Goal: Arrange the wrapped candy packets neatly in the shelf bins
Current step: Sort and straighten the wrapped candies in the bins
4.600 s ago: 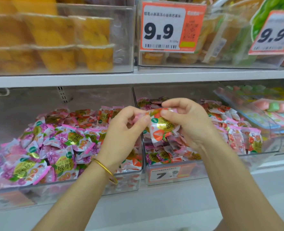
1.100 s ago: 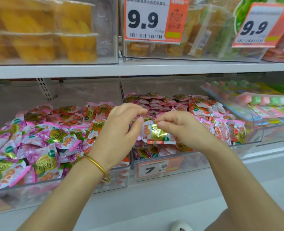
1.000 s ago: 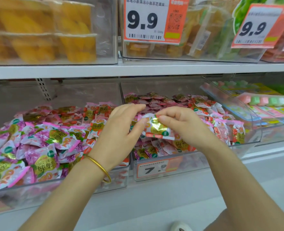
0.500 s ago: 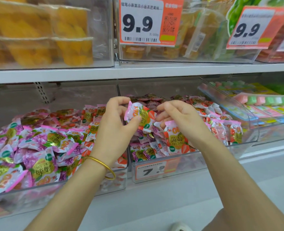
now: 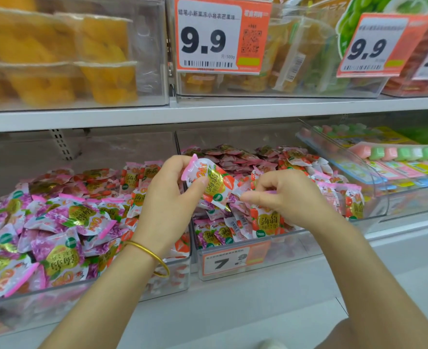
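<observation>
The left hand (image 5: 167,205) pinches a candy packet (image 5: 214,183) between thumb and fingers above the wall shared by the left bin (image 5: 82,295) and the middle bin (image 5: 296,250), with open air at 12 o'clock up to the shelf edge (image 5: 208,113). A second ago both hands held one packet; now the right hand (image 5: 288,197), at 3 o'clock of the left, pinches the pink top of a second packet (image 5: 265,221) standing against the middle bin's front wall. Heaped packets (image 5: 57,222) crowd both bins, and a tilted bin (image 5: 381,195) of pink and green sweets lies at 2 o'clock.
</observation>
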Demonstrator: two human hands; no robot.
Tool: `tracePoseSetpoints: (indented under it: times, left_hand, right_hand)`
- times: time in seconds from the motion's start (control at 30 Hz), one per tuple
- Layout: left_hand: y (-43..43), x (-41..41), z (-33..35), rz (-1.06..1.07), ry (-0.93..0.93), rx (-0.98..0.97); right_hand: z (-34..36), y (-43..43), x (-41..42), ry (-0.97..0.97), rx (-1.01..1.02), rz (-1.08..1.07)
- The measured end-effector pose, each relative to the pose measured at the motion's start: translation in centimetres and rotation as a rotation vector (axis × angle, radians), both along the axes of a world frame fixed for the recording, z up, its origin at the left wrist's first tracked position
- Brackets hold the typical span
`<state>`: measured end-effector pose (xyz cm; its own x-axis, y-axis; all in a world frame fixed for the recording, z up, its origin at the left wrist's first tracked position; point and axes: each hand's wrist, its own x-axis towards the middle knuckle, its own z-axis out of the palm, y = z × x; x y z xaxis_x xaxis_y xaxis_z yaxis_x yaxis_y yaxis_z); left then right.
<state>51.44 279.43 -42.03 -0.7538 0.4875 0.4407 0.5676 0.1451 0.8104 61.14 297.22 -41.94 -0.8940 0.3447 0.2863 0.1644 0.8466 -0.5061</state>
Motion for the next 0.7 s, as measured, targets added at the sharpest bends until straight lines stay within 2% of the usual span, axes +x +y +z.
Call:
tracePoseSetpoints:
  times: [0.1,0.13,0.27,0.33,0.47,0.57,0.63,0.7]
  left_hand:
    - [-0.1,0.0,0.1,-0.009,-0.019,0.010]
    - [-0.1,-0.1,0.2,-0.007,-0.023,0.015]
    - [-0.2,-0.1,0.3,-0.018,-0.099,0.079]
    - [-0.4,0.0,0.6,-0.031,-0.103,0.100]
    - [-1.0,0.3,1.5,-0.109,-0.109,0.174]
    - [-2.3,-0.1,2.0,-0.179,-0.221,0.240]
    - [-3.4,-0.9,1.9,-0.260,-0.275,0.175]
    - [-4.5,-1.5,1.9,-0.265,-0.248,0.063]
  right_hand:
    - [0.6,0.2,0.7,-0.088,-0.162,0.115]
    - [1.0,0.1,0.8,-0.048,-0.232,0.121]
    - [2.3,-0.7,0.2,0.351,-0.578,0.131]
    - [2.5,-1.7,-0.6,0.423,-0.676,0.166]
    - [2.2,-4.4,-2.7,0.395,-0.684,0.239]
    - [2.4,-6.0,-4.2,0.463,-0.611,0.195]
    - [2.4,-7.0,-5.2,0.468,-0.508,0.161]
    - [2.2,-8.2,-6.2,0.415,-0.398,0.130]
